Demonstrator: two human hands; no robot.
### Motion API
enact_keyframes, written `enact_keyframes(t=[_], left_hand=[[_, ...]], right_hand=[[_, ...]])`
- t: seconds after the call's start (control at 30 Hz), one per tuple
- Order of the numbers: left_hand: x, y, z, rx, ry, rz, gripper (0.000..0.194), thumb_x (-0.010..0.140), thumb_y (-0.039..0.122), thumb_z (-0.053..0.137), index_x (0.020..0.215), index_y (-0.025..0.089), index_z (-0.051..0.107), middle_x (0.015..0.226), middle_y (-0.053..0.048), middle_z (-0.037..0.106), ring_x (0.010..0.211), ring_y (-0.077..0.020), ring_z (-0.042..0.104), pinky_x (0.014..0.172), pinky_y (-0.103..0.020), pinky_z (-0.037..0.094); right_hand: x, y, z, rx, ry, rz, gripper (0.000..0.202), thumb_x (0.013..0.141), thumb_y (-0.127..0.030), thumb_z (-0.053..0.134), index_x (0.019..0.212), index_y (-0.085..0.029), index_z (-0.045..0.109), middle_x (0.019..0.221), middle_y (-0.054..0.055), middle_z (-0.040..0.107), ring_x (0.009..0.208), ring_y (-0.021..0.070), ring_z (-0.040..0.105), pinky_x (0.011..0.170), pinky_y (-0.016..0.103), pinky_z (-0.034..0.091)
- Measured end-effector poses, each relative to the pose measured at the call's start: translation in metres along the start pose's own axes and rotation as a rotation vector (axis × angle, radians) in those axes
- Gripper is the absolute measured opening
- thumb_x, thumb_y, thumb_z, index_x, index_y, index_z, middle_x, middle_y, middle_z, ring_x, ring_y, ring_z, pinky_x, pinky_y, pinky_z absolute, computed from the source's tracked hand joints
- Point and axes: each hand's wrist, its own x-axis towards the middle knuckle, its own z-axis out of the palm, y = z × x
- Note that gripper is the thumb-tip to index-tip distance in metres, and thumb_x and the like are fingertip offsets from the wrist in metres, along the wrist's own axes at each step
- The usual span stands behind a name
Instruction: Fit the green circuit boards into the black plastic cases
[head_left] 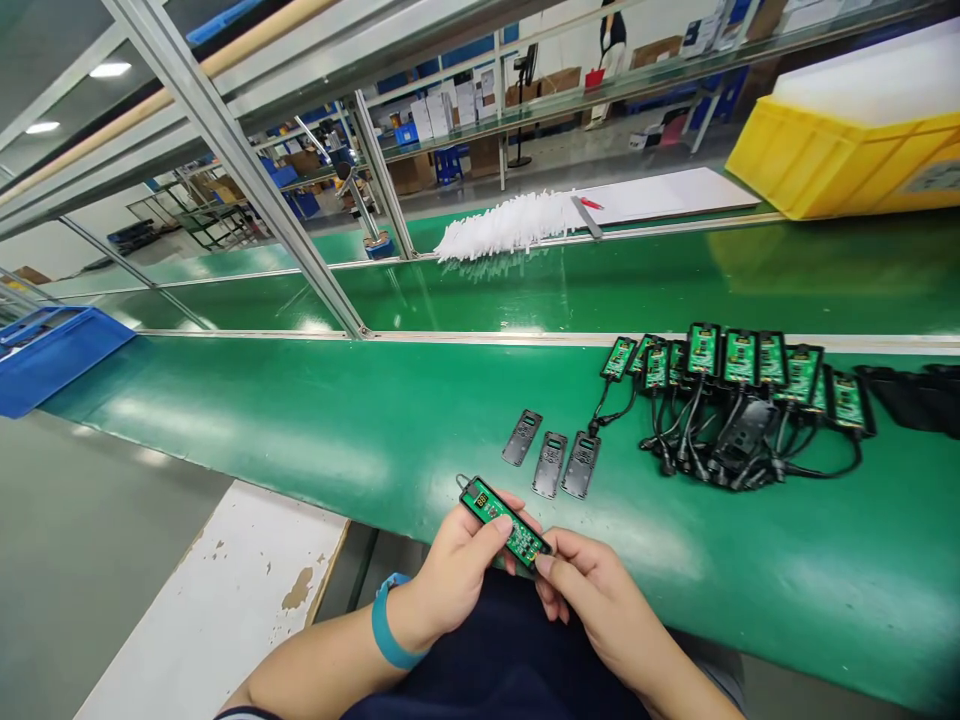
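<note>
A green conveyor belt (pixel 300 420) runs across the view, with three grey covers (pixel 551 462) lying side by side on it and, just to their right, a row of green circuit boards (pixel 739 365) with tangled black cables. Beyond the metal rail lie a heap of white strips (pixel 510 222), a white sheet (pixel 667 195) and a yellow crate (pixel 847 160). A blue bin (pixel 52 355) sits at far left, and a worn white board (pixel 225 600) lies below the belt's near edge.

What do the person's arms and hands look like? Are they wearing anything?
Both hands are bare, with no gloves. The left hand has a blue band round its wrist. The right hand has nothing on its wrist. Both forearms are uncovered; a dark sleeve edge shows at the left arm's bottom.
</note>
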Motion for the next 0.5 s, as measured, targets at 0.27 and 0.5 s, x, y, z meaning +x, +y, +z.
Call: enact_keyframes(t=[0.27,0.5], left_hand=[[0.005,0.007,0.005,-0.048,0.065,0.002,0.026,0.091,0.030,0.056,0.112,0.014,0.056,0.098,-0.010,0.066,0.073,-0.0130,0.058,0.063,-0.026,0.045],[0.031,0.023,-0.014,-0.144,0.186,-0.063,0.034,0.087,0.039,0.059,0.106,0.011,0.057,0.083,-0.010,0.067,0.061,-0.0115,0.056,0.049,-0.021,0.037]], right_hand=[[0.006,-0.003,0.004,0.056,0.023,-0.041,0.033,0.091,-0.044,0.049,0.073,-0.017,0.052,0.052,-0.004,0.050,0.046,0.0087,0.042,0.048,0.023,0.033],[0.023,-0.020,-0.037,-0.360,0.391,-0.117,0.032,0.083,-0.049,0.058,0.086,-0.018,0.064,0.072,0.002,0.062,0.065,0.0151,0.055,0.062,0.027,0.042]])
